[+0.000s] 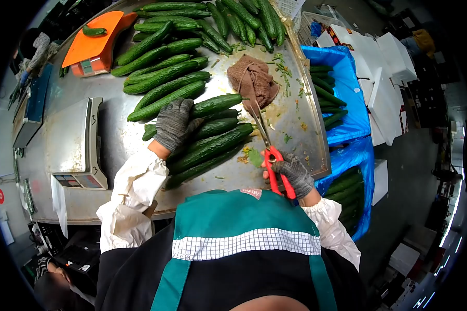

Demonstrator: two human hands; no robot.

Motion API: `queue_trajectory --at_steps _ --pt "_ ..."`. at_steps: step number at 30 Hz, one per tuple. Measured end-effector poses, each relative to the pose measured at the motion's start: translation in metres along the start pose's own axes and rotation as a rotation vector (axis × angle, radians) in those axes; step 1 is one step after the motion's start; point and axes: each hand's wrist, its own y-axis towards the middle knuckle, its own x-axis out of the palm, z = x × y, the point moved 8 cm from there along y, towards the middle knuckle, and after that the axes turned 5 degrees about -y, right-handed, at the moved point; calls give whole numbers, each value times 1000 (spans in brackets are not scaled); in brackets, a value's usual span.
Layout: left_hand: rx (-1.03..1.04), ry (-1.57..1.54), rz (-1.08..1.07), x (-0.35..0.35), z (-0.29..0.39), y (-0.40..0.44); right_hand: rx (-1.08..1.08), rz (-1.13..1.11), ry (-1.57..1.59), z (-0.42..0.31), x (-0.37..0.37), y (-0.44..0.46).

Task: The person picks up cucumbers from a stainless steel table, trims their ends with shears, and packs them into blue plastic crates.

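On the metal table (192, 199), my left hand (175, 124) in a grey glove rests on a cucumber (215, 105), its fingers wrapped over the near end. Several more cucumbers (213, 146) lie side by side just below it. My right hand (294, 173), also gloved in grey, grips red-handled scissors (273, 155). Their blades point up and left, beside the cucumbers' right ends and below a brown cloth (251, 80). Whether the blades touch the cloth is hard to tell. A green leaf scrap (255, 157) lies left of the red handles.
More cucumbers (163, 78) are piled across the far side. An orange scale (96, 44) holds one short cucumber; a white scale (70, 137) stands at left. Blue-lined crates (360, 114) with cucumbers stand at right, beside white foam boxes (384, 98). Another person (54, 285) is at lower left.
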Motion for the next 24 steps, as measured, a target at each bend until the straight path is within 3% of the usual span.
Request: queue_trajectory --at_steps 24 --pt "-9 -6 -34 0 -1 3 -6 100 -119 -16 8 28"
